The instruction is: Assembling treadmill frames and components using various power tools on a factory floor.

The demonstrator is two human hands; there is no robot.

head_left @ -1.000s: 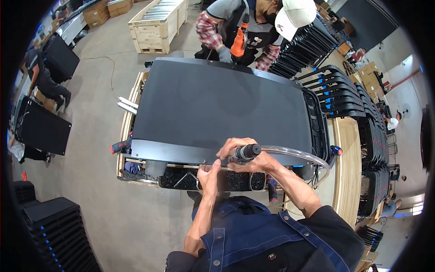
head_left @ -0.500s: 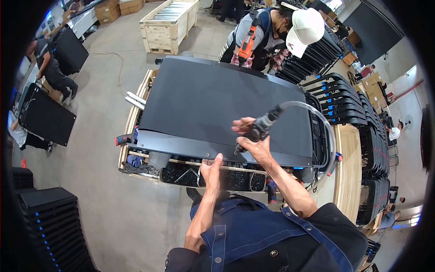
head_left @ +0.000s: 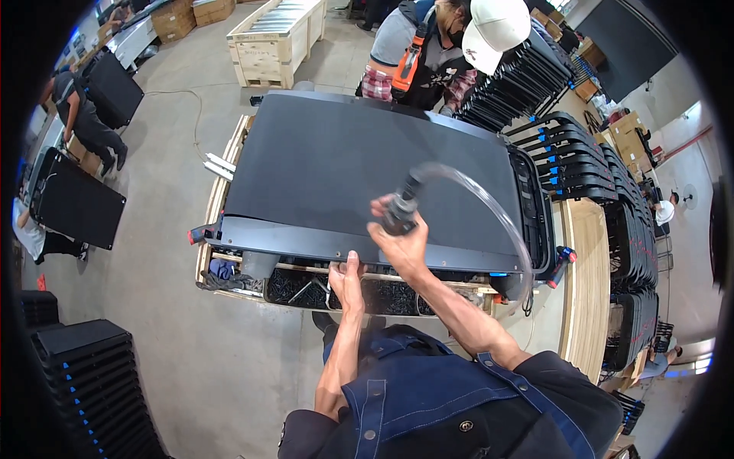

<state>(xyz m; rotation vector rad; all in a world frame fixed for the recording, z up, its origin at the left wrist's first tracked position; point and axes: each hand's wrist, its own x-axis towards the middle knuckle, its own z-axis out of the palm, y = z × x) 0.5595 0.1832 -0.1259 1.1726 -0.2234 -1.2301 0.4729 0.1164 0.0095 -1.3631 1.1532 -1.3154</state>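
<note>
A flat black treadmill deck (head_left: pixel 329 161) lies across the bench, its grey side rail (head_left: pixel 294 244) facing me. My right hand (head_left: pixel 405 246) is wrapped round a dark powered screwdriver (head_left: pixel 401 208), held above the rail; its tip is hidden by my fingers. From its upper end a clear hose (head_left: pixel 489 193) arcs to the right. At the rail's near edge, my left hand (head_left: pixel 348 283) is closed on it, thumb on top and fingers curled below. One screw (head_left: pixel 339 254) shows just beside that thumb, another screw (head_left: pixel 444 263) farther right.
Black screws fill a bin (head_left: pixel 289 285) under the near rail. Red-and-black power tools sit at the bench's left (head_left: pixel 200 235) and right (head_left: pixel 563 265) ends. Across the deck a co-worker (head_left: pixel 440 46) has an orange power tool (head_left: pixel 407 65). Black frames (head_left: pixel 577 157) are stacked at right.
My right hand and the screwdriver have shifted left along the rail, and the hose swings with them. My left hand stays on the rail. The co-worker's orange tool appears slightly farther left.
</note>
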